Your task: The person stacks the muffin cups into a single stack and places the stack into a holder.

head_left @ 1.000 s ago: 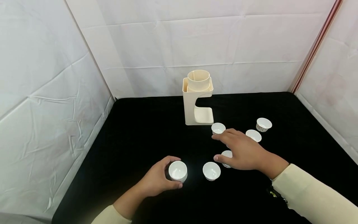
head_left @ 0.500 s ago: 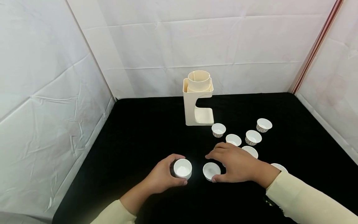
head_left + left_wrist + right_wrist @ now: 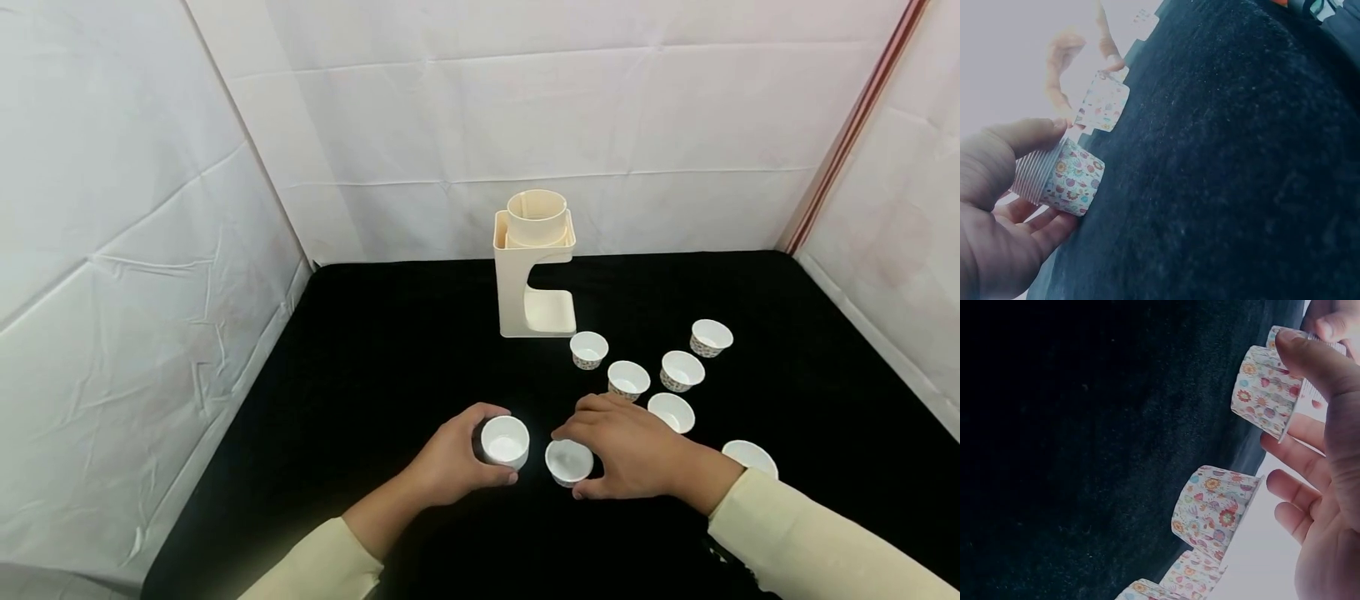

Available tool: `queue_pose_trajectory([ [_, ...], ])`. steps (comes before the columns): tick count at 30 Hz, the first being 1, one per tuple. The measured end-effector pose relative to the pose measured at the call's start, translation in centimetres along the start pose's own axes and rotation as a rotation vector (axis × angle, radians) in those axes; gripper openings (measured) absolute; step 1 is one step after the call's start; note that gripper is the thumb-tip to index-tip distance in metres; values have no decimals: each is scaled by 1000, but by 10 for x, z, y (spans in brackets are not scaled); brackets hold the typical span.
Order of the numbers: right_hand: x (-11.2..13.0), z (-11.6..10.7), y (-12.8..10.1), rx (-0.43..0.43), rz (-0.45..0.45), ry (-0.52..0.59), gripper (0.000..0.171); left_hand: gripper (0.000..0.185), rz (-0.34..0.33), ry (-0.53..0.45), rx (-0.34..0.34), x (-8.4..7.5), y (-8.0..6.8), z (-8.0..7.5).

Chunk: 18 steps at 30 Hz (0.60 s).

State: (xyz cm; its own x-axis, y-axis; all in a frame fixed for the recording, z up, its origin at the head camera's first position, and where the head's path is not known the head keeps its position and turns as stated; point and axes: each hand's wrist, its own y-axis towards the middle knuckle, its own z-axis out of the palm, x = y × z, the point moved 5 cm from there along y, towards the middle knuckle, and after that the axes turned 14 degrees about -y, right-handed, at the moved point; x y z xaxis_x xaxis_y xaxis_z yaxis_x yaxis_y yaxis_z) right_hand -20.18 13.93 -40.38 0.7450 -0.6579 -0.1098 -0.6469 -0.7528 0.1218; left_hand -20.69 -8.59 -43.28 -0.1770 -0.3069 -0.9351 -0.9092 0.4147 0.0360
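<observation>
My left hand (image 3: 448, 462) grips a nested stack of paper baking cups (image 3: 505, 442), thumb and fingers curled round its sides. In the left wrist view the stack (image 3: 1072, 178) shows many layered rims and a coloured floral print. Just to its right, a single paper baking cup (image 3: 568, 463) stands upright on the black cloth. My right hand (image 3: 633, 446) pinches this cup between thumb and fingers at opposite sides of its rim. The right wrist view shows the cup's printed wall (image 3: 1265, 390) with the thumb over one edge.
Several loose cups stand right of and behind the right hand, among them a near one (image 3: 750, 455) and a far one (image 3: 711, 337). A cream plastic stand with a round tube on top (image 3: 514, 292) is at the back. White cloth walls (image 3: 465, 125) enclose the black-covered table (image 3: 375, 333).
My right hand has moved left and nearer from the loose cups and now pinches the single cup. My left hand has shifted right with the stack, closer to that cup.
</observation>
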Motion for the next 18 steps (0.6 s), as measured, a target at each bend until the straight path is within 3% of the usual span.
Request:
queue_pose_trajectory([
  [6,-1,-2,1,-20,5,11,61,76,-16,-9,-16,-2,5,4],
  [18,-20,-19,-3,-161,86,78,70,76,-39,-64,-45,-2,12,10],
])
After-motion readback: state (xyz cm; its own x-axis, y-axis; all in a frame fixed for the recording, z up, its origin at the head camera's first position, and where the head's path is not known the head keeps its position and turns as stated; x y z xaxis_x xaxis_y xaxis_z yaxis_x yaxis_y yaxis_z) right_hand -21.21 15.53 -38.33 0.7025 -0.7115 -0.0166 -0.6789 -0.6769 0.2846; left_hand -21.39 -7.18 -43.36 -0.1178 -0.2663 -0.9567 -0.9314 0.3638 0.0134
